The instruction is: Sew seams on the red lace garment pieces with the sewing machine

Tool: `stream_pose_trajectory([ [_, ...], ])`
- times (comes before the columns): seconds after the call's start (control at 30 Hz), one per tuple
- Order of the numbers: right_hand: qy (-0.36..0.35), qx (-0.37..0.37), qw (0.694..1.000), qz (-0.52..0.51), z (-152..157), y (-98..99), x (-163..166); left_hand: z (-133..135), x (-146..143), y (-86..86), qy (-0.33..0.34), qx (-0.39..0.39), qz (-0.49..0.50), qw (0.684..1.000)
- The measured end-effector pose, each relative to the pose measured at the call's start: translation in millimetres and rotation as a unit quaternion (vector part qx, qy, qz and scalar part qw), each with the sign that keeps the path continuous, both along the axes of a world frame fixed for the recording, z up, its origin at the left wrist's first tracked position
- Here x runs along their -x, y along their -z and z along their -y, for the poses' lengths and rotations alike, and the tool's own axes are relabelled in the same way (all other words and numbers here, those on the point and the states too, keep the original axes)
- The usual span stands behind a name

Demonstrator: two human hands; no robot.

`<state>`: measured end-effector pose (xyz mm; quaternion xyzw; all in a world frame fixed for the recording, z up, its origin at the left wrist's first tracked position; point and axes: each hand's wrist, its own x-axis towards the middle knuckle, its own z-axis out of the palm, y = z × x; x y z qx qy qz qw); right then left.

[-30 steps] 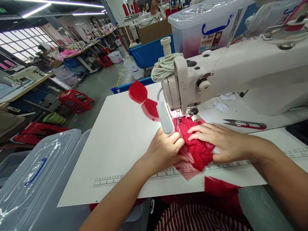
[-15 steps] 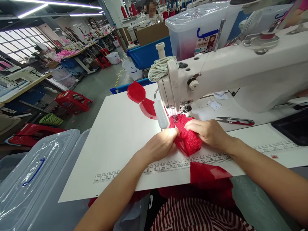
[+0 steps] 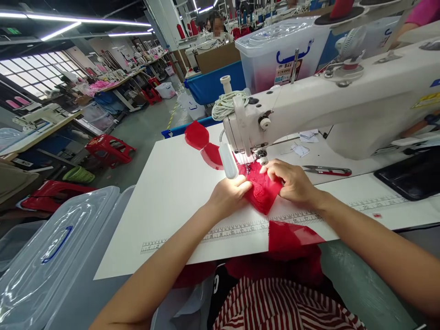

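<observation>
Two-handed: pinching red fabric (image 3: 258, 196) with left grip (image 3: 225, 197) and right grip (image 3: 293, 182), spread between both and under presser foot (image 3: 248, 168) just beyond. Keep flat (bunch-prone, probably), feed evenly, never tug, stay clear of presser foot.

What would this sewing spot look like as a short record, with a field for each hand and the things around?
machine: white sewing machine
at presser foot: red textured fabric
left hand: touching the fabric's left side
right hand: touching its right side
right of machine head: thread snips
worktable: white, printed ruler scale near front edge
over front edge: red sheer cloth
</observation>
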<state>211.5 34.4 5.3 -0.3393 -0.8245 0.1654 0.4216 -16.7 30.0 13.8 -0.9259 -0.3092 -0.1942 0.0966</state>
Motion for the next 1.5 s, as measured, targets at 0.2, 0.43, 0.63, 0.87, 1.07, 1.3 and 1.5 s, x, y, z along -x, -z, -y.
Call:
stream_pose_trajectory([
  [0.2, -0.05, 0.097, 0.992, 0.058, -3, -7.6, -4, 4, -2, 3.4, 0.009, -0.017, 0.023, 1.0],
  [0.43, -0.099, 0.104, 0.987, 0.077, -5, -12.1, -5, 7, 0, 7.7, 0.043, -0.037, 0.063, 0.996],
  [0.63, -0.112, 0.149, 0.976, 0.11, 0, -12.2, 1, 11, -3, 8.7, 0.044, -0.063, 0.072, 0.995],
  [0.87, 0.01, 0.005, 0.99, 0.139, 4, 6.6, 12, 13, -3, 12.9, 0.044, -0.074, 0.069, 0.994],
  [1.07, 0.142, -0.065, 0.968, 0.197, 8, -12.8, 6, 12, -4, 9.8, 0.042, -0.072, 0.092, 0.992],
  [1.3, 0.266, 0.041, 0.937, 0.221, 35, -31.6, -80, 8, -9, 0.8, 0.053, -0.05, 0.079, 0.994],
  [1.5, 0.494, 0.098, 0.801, 0.323, 61, -1.5, -157, 8, -11, 0.5, 0.055, -0.057, 0.077, 0.994],
])
